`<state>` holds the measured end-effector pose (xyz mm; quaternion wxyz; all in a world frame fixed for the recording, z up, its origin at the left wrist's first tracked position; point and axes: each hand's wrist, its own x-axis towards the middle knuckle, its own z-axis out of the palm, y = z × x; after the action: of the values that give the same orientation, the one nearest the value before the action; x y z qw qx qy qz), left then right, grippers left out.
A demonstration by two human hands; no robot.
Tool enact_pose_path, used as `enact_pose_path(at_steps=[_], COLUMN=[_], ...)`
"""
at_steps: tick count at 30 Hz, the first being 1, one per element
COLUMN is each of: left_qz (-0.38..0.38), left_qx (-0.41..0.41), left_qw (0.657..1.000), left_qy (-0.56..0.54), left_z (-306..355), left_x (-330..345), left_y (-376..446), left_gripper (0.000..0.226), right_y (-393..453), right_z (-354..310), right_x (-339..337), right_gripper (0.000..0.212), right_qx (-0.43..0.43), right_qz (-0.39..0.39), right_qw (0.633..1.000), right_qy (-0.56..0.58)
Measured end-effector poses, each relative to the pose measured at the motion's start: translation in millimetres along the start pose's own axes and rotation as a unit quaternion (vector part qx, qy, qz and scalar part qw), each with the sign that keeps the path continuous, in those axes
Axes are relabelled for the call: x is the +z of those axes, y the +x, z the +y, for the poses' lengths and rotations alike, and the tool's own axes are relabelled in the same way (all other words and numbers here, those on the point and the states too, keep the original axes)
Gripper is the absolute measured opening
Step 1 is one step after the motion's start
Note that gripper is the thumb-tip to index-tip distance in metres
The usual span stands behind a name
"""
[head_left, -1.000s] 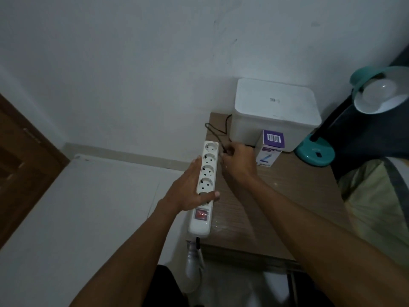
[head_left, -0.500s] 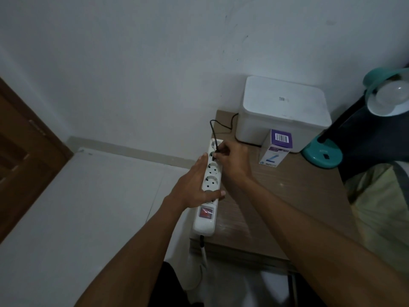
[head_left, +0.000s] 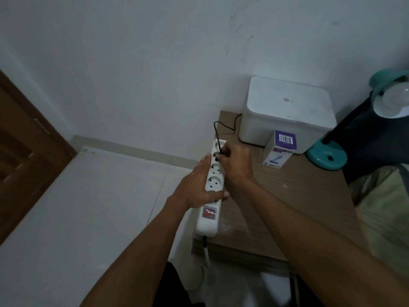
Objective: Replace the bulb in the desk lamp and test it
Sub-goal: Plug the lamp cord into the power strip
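Fingers of the right hand (head_left: 234,165) are pinched shut on a small black plug (head_left: 220,153) at the second socket from the far end of the white power strip (head_left: 211,189); whether the pins are fully seated cannot be told, since the fingertips cover the socket; a thin black cord (head_left: 218,135) rises from between those fingers and curves away beyond them. Left hand (head_left: 197,188) is wrapped around the strip nearer the body, thumb across its top face just beyond the red switch (head_left: 209,212); the strip lies along the left edge of the wooden table (head_left: 287,207). Right of the pinching fingers stand a purple-and-white bulb box (head_left: 279,151) and a white box (head_left: 287,107); farther right stands the teal desk lamp (head_left: 326,157), its white bulb (head_left: 396,99) fitted in the shade and appearing unlit.
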<state>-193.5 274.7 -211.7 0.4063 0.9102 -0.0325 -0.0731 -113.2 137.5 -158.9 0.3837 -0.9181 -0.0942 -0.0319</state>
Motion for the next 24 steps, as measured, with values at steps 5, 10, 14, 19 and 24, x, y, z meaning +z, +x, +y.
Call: enact_pose_path(at_steps=[5, 10, 14, 19, 24], left_qz=[0.002, 0.007, 0.008, 0.015, 0.068], left_qx=[0.003, 0.002, 0.002, 0.001, 0.074], left_qw=[1.000, 1.000, 1.000, 0.999, 0.984], left_qy=[-0.001, -0.003, 0.003, 0.040, 0.149], left_z=[0.1, -3.5, -7.0, -4.5, 11.9], left_x=[1.2, 3.4, 3.5, -0.1, 3.1], left_y=[0.2, 2.5, 4.6, 4.6, -8.6], left_gripper=[0.138, 0.137, 0.137, 0.129, 0.112], right_y=[2.2, 5.7, 3.5, 0.6, -51.8], right_z=[3.3, 3.3, 1.7, -4.9, 23.0], right_x=[2.1, 5.7, 6.3, -8.3, -31.8], right_gripper=[0.008, 0.012, 0.011, 0.008, 0.031], right_qx=[0.010, 0.016, 0.027, 0.010, -0.016], right_qz=[0.001, -0.011, -0.006, -0.065, -0.040], right_qw=[1.000, 0.999, 0.999, 0.996, 0.997], right_qy=[-0.023, -0.038, -0.040, -0.057, -0.071])
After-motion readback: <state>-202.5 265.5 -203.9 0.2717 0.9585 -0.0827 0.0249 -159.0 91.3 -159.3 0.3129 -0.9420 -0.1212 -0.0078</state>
